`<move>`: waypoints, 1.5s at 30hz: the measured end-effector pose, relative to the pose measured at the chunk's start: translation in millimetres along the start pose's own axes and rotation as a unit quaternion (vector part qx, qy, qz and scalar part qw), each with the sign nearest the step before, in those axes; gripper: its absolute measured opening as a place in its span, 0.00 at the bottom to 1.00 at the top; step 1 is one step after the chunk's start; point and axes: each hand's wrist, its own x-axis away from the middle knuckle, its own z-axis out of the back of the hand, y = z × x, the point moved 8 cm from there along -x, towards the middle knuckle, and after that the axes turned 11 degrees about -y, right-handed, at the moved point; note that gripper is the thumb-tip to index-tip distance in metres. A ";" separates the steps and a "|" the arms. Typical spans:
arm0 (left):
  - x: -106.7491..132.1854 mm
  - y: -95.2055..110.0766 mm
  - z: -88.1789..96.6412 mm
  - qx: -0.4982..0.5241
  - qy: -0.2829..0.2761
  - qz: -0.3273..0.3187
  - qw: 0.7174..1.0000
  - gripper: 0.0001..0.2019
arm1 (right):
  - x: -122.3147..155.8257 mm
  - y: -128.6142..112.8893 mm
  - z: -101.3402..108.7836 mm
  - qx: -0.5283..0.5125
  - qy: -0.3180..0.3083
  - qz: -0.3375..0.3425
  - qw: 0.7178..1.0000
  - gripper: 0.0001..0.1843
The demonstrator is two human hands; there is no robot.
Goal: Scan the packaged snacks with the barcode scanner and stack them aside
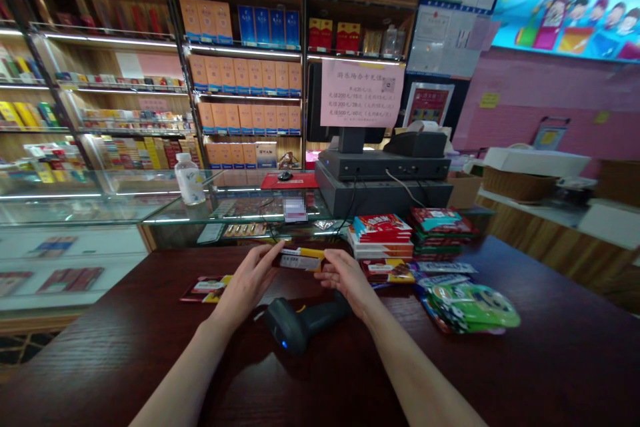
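Head view, single frame. The left hand (249, 278) and right hand (347, 280) are both forward over a dark-red wood counter (530, 353), fingers extended and closing toward each other. Between them, a yellow-and-white packet (301, 258) is held just above the counter, lying roughly level: the left fingertips press on its left end and the right fingers meet its right end, so the grip is a two-handed pinch, end to end. Exact thumb placement cannot be resolved. Directly below the hands, a black handheld barcode scanner (305, 321) lies on its side on the counter, a blue light showing at its head; neither hand touches it. A flat red-and-yellow packet (206, 289) lies just left of the left hand. To the right of the right hand are a stack of red-and-white boxes (381, 237), a stack of green-and-red packets (443, 230), and a loose pile of foil snack bags (469, 307). Beyond the counter stands a glass display case (250, 208), with a plastic bottle (189, 180) and a computer mouse (285, 176) on a red mat (300, 181) on top. A black till terminal (384, 165) sits to the right, with a pink printed notice (361, 93) above it. Behind, lit shelves (245, 90) hold rows of orange cartons.
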 end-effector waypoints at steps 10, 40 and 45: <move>8.8 -39.5 0.3 0.262 0.060 0.176 0.947 0.26 | 0.2 -17.2 -8.9 0.059 -0.002 0.116 0.991 0.32; 90.1 -128.8 71.7 0.422 0.143 0.319 0.836 0.31 | -50.1 -20.3 -170.0 0.463 -0.190 0.095 0.861 0.51; 114.7 -145.9 76.7 0.370 0.151 0.340 0.852 0.26 | -61.4 -8.8 -196.9 0.533 -0.201 0.090 0.817 0.53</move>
